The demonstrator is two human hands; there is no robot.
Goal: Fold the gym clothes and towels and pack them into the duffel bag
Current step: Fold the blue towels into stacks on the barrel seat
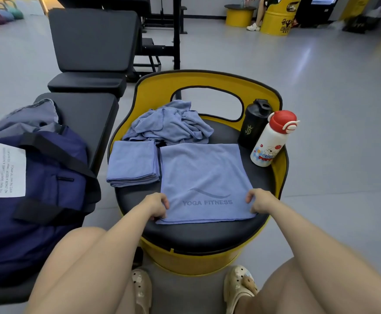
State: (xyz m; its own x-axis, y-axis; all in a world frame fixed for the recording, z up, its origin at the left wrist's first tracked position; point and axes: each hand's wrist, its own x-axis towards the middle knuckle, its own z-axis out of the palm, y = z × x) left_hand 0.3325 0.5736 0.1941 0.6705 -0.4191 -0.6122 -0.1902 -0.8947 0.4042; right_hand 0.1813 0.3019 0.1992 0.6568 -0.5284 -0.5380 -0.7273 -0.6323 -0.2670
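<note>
Bare knees and 2 beige clogs [142, 291] fill the near edge, just short of the yellow barrel seat [207, 232], whose black cushion carries nearly everything. On the cushion's near half lies a blue towel [203, 177] spread flat, printed "YOGA FITNESS". The left hand [156, 206] pinches its near left corner with curled fingers; the right hand [258, 200] pinches the near right corner the same way. Just left of that towel on the seat sits a folded towel stack [133, 165], edges nearly touching it. Toward the seat's back lies a crumpled blue cloth [169, 123]. At the seat's right rim stand a black shaker bottle [254, 126] and a white bottle with a red cap [273, 139], side by side. Left of the seat, a navy duffel bag [33, 200] rests on a black bench [90, 118], with a grey garment [31, 117] behind it.
</note>
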